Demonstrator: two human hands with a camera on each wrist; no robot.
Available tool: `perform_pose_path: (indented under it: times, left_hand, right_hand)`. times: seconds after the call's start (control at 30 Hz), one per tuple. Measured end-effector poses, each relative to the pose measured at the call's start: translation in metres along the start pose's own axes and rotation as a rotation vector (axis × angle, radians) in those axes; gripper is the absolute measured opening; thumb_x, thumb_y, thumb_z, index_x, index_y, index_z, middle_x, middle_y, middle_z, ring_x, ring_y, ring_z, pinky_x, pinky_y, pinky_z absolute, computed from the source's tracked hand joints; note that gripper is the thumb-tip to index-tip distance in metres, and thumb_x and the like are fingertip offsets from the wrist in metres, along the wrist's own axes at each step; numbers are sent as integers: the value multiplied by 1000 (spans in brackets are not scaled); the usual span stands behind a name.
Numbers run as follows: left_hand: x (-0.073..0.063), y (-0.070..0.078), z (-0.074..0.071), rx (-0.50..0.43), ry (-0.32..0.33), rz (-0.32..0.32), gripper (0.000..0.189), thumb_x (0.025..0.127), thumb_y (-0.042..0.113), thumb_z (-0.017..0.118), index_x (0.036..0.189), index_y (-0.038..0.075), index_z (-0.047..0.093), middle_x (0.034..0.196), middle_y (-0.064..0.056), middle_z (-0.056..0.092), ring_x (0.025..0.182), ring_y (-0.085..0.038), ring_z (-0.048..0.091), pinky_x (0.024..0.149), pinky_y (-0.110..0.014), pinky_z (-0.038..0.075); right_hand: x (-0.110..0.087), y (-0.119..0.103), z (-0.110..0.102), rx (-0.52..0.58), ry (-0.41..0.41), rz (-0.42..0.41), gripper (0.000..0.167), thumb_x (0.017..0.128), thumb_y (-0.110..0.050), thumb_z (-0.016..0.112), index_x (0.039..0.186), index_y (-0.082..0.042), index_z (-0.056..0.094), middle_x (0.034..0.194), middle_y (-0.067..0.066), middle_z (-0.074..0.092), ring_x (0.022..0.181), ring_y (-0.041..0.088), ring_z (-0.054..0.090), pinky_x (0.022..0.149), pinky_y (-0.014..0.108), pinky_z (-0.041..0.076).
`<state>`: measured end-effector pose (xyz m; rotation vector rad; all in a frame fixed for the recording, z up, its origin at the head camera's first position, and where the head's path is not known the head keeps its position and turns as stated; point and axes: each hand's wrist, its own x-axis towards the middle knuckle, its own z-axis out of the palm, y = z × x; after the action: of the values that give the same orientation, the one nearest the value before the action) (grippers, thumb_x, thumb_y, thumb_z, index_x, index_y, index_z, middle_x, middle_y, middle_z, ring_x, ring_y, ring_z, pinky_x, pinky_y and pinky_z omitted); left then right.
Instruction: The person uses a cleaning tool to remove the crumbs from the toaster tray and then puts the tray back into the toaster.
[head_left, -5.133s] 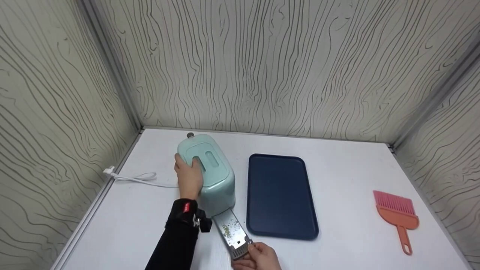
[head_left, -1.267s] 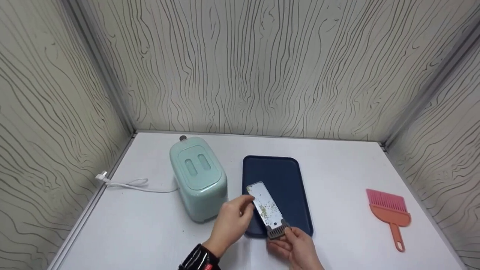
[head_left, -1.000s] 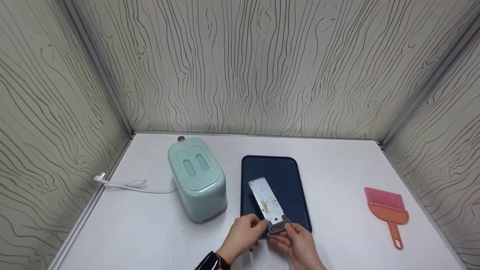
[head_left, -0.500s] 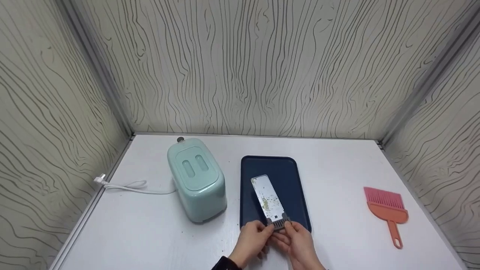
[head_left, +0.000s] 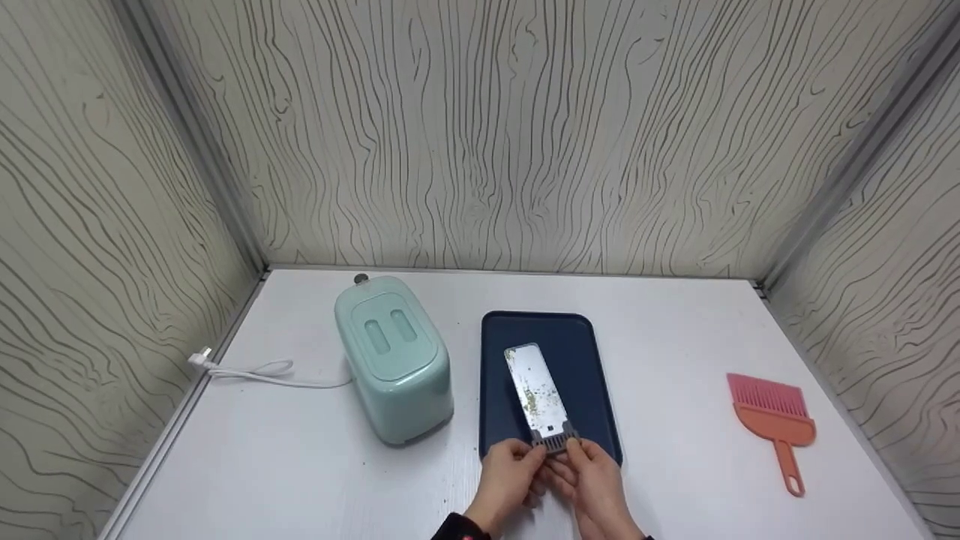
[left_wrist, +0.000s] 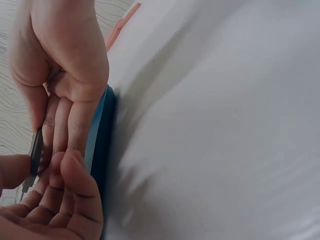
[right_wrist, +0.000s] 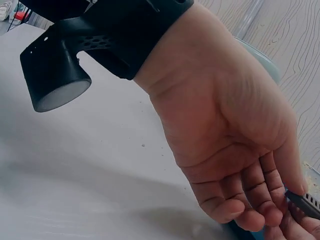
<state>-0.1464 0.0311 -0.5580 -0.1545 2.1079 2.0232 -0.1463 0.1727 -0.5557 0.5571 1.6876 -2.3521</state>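
In the head view, a metal crumb tray [head_left: 538, 390] with yellowish crumbs on it is held over a dark blue tray [head_left: 577, 364]. My left hand [head_left: 510, 476] pinches the left corner of its grey slotted end. At the right corner my right hand [head_left: 598, 484] pinches the same end, thumb on top and fingers beneath. The left wrist view shows the slotted end [left_wrist: 36, 150] edge-on between both thumbs and fingers. Part of that slotted end [right_wrist: 306, 204] also appears at the lower right of the right wrist view.
A mint-green toaster [head_left: 397, 375] stands left of the blue tray, its lid on top. Its white cord and plug [head_left: 262, 375] lie toward the left table edge. An orange brush [head_left: 780, 429] with pink bristles lies on the right. Small crumbs dot the white table [head_left: 300, 465].
The crumb tray has come out of the toaster and moved over the blue tray in my right hand. My left hand has left the toaster and taken hold of the slotted end too.
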Motion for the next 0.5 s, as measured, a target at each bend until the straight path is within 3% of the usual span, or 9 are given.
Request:
perform_pose_path:
  times: [0.5]
  left_hand:
    - [5,-2,-1,-307,2,-86,14,99,10,61,100,-5,62,84,-7,67,63,-11,63,57,-27,57]
  right_hand:
    - [1,0,3,16,-3,38,40,111,-17,43,136,13,40,98,9,74,95,16,73,84,33,60]
